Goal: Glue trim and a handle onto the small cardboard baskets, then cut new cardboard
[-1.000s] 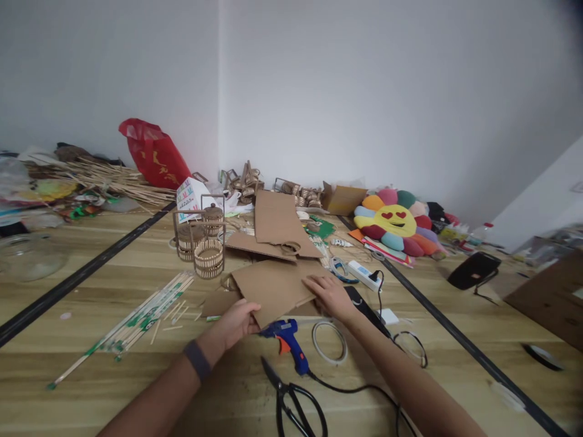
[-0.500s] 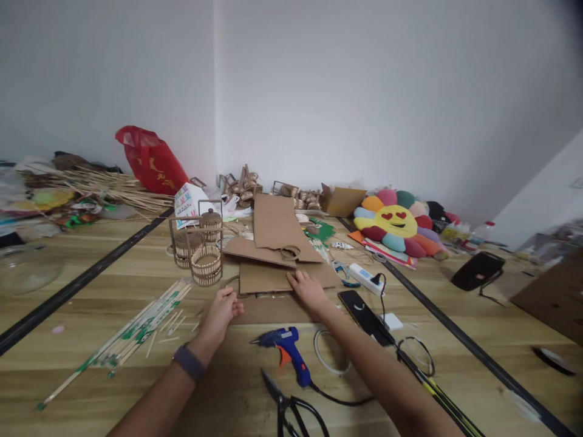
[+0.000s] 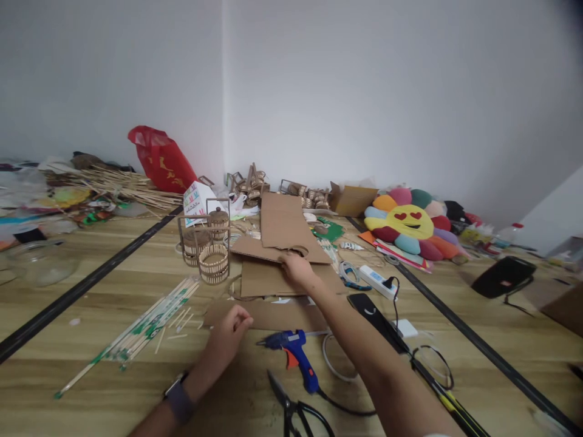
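My right hand [image 3: 298, 271] grips the front edge of a folded cardboard piece [image 3: 257, 247], its fingers partly hidden by the hand. Under that lies a second cardboard sheet [image 3: 262, 280], and in front a long flat cardboard strip [image 3: 273, 315]. My left hand [image 3: 228, 334] is over the strip's left end, fingers curled together with nothing visible in them. A brown ring [image 3: 299, 249] rests on the cardboard by my right hand. Just in front of the strip lies a blue glue gun [image 3: 294, 352] with an orange trigger.
Black-handled shears [image 3: 291, 406] lie nearest me. Left are small stick baskets [image 3: 214, 264] and bundled sticks [image 3: 155, 321]. To the right are a phone [image 3: 373, 318], a power strip [image 3: 378, 281] and a flower cushion [image 3: 410, 221]. More small baskets [image 3: 310, 195] stand by the wall.
My right hand has moved forward from the lower sheet to the upper piece's edge. My left hand has drawn back toward me and its fingers have curled in. The front strip shows further left.
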The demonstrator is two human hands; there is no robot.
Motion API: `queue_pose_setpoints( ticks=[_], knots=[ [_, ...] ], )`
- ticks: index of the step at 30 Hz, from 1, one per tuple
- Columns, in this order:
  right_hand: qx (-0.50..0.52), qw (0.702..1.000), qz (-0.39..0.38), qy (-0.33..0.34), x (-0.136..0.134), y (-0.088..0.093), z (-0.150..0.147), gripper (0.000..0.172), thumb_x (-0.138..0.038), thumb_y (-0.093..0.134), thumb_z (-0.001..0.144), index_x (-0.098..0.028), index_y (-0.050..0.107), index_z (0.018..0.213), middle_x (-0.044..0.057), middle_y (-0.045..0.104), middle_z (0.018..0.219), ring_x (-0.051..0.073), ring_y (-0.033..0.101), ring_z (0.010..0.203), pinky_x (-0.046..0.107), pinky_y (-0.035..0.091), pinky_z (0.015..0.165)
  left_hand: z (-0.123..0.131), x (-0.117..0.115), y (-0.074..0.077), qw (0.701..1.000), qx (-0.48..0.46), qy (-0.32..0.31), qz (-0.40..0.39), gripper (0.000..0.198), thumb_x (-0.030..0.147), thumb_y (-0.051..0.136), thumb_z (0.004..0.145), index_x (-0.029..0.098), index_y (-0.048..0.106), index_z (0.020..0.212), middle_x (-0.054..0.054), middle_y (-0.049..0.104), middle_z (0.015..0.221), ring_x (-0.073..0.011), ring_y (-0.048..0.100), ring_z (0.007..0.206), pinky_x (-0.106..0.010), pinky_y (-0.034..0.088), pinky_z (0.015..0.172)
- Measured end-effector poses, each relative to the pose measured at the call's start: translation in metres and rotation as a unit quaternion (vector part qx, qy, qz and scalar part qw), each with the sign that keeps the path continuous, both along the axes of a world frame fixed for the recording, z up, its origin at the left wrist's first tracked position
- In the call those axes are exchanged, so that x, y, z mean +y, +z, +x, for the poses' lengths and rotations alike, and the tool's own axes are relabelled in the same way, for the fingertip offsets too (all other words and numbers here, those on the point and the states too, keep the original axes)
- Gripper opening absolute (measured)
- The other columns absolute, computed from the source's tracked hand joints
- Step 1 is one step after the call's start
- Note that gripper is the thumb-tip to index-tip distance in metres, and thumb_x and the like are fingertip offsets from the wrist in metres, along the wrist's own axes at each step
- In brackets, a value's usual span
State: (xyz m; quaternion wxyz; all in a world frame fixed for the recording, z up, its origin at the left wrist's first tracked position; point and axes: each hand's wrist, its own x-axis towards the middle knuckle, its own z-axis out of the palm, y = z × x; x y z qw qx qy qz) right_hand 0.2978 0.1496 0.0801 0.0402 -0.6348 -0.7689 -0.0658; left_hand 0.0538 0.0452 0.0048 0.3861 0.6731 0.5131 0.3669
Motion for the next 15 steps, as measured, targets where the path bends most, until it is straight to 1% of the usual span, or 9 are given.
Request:
queue_pose_setpoints(
  ticks=[3,6,8,10,11,13,15],
  knots=[
    [0.028,0.999,-0.017,-0.017,0.01,-0.004,0.006,0.031,-0.034,0.062,0.098,-0.018,0.061,0.125,0.009,0.063,0.125,0.023,0.066,0.104,0.043,0.058,0.087,-0.01,-0.002,-0.003,0.995,0.071,-0.024,0.058,0.025,0.041,0.042,0.091,0.023,0.057,0.082,-0.001,0.06,0.072,-0.0222,0.061,0.072,-0.032,0.045,0.069],
    [0.066,0.998,0.001,-0.022,0.012,0.004,0.021,0.031,-0.034,0.062,0.098,-0.019,0.061,0.125,0.009,0.063,0.127,0.023,0.065,0.106,0.044,0.057,0.089,-0.016,-0.002,-0.01,0.981,0.143,-0.059,0.114,0.029,0.03,0.034,0.096,0.021,0.061,0.088,-0.008,0.066,0.092,-0.0243,0.062,0.089,-0.038,0.049,0.083],
    [0.095,0.995,0.018,-0.02,0.011,0.014,0.034,0.031,-0.034,0.062,0.098,-0.019,0.061,0.125,0.009,0.063,0.127,0.023,0.065,0.106,0.044,0.057,0.089,-0.015,-0.001,-0.016,0.966,0.193,-0.089,0.148,0.026,0.023,0.038,0.095,0.02,0.065,0.094,-0.011,0.066,0.107,-0.0257,0.061,0.1,-0.041,0.047,0.092],
    [0.128,0.991,0.034,-0.015,0.009,0.025,0.047,0.03,-0.034,0.062,0.098,-0.019,0.062,0.124,0.009,0.063,0.126,0.023,0.065,0.106,0.044,0.057,0.089,-0.011,0.003,-0.019,0.947,0.239,-0.116,0.181,0.024,0.017,0.045,0.092,0.02,0.067,0.103,-0.012,0.062,0.125,-0.0284,0.055,0.116,-0.047,0.042,0.103],
    [0.146,0.988,0.042,-0.01,0.007,0.031,0.053,0.029,-0.034,0.062,0.098,-0.018,0.063,0.122,0.009,0.064,0.124,0.022,0.066,0.104,0.044,0.057,0.089,-0.008,0.006,-0.02,0.937,0.26,-0.128,0.194,0.026,0.015,0.048,0.091,0.02,0.067,0.107,-0.013,0.06,0.132,-0.0297,0.051,0.122,-0.049,0.039,0.106],
    [0.189,0.98,0.062,0.004,0.002,0.043,0.066,0.022,-0.031,0.061,0.098,-0.016,0.066,0.113,0.008,0.068,0.114,0.022,0.066,0.1,0.043,0.055,0.089,-0.003,0.014,-0.021,0.919,0.298,-0.148,0.212,0.029,0.011,0.049,0.091,0.02,0.067,0.112,-0.013,0.06,0.133,-0.0304,0.049,0.123,-0.051,0.038,0.106],
    [0.24,0.967,0.089,0.023,-0.004,0.053,0.078,0.017,-0.026,0.057,0.098,-0.016,0.068,0.104,0.007,0.071,0.102,0.022,0.066,0.096,0.041,0.053,0.089,0.001,0.023,-0.02,0.903,0.33,-0.164,0.221,0.03,0.01,0.047,0.093,0.02,0.068,0.112,-0.012,0.065,0.125,-0.0286,0.054,0.115,-0.047,0.043,0.1]
  ],
)
